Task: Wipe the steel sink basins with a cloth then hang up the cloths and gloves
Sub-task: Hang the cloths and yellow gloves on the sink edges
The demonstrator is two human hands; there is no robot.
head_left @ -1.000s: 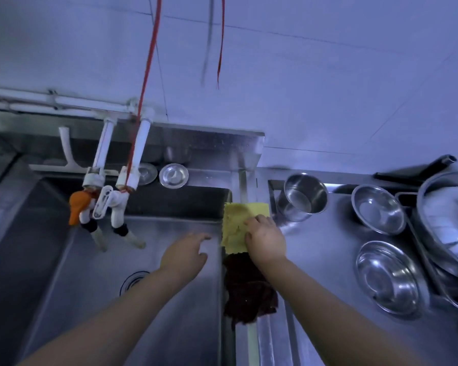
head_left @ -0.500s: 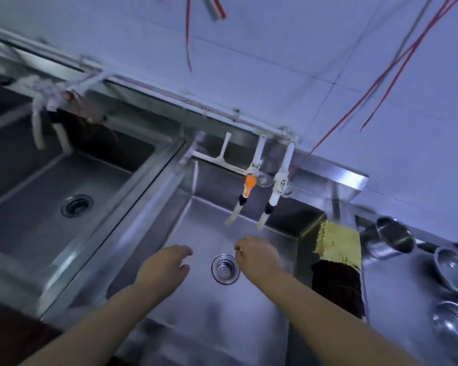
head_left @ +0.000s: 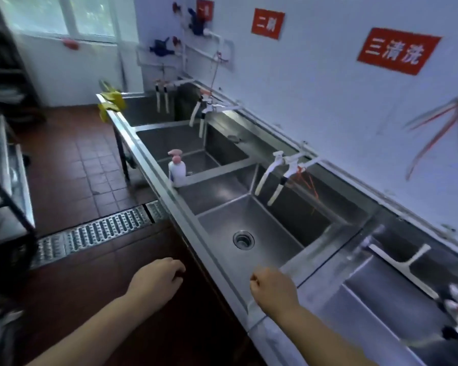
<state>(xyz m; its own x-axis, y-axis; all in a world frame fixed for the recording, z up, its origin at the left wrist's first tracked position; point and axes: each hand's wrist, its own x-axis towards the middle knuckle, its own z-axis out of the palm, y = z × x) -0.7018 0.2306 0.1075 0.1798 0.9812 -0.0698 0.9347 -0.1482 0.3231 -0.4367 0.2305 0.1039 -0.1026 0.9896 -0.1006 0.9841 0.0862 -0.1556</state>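
A long steel sink unit [head_left: 154,165] runs along the tiled wall with several basins. The nearest full basin has a round drain [head_left: 243,240]. My right hand [head_left: 273,289] hovers over that basin's front rim, fingers loosely curled, holding nothing. My left hand [head_left: 156,280] is over the dark floor in front of the unit, fingers curled down, holding nothing. Yellow gloves [head_left: 111,103] hang over the far end of the unit. The yellow and dark cloths are out of view.
A pump bottle [head_left: 177,169] stands on the divider between two basins. White taps [head_left: 278,178] hang over each basin. A floor drain grate [head_left: 95,231] crosses the red tiles. A dark rack [head_left: 3,165] stands at the left. Red signs [head_left: 398,51] are on the wall.
My right hand let go of the yellow cloth on the divider. The view swung left from the right basin to the whole sink row, and both hands drew back to the front rim.
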